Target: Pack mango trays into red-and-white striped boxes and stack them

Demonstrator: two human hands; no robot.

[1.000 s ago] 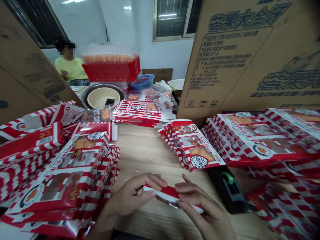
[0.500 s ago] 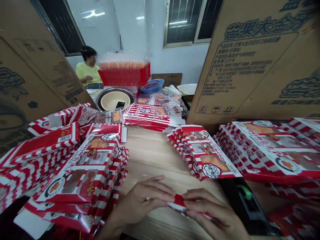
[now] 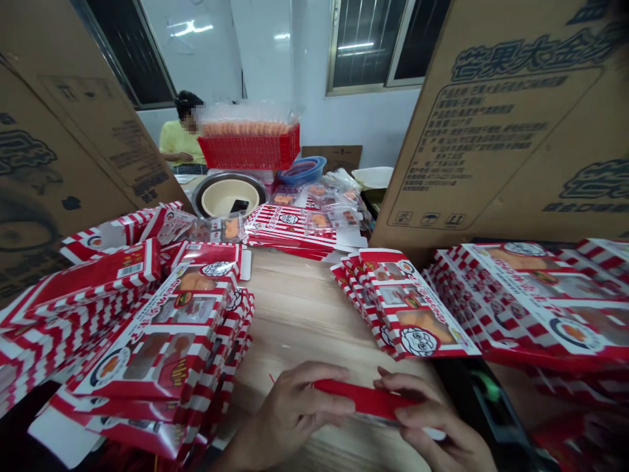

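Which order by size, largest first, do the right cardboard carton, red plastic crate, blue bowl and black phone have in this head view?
Cardboard carton, red plastic crate, blue bowl, black phone. The carton is nearest the camera, so its lead is unsure.

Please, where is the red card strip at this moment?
In the head view, the red card strip is at bottom centre, held between the left hand and the right hand, just nearer the person than the striped boxes.

The flat red carton point(image 3: 363, 398) has rolled over, now showing solid red.
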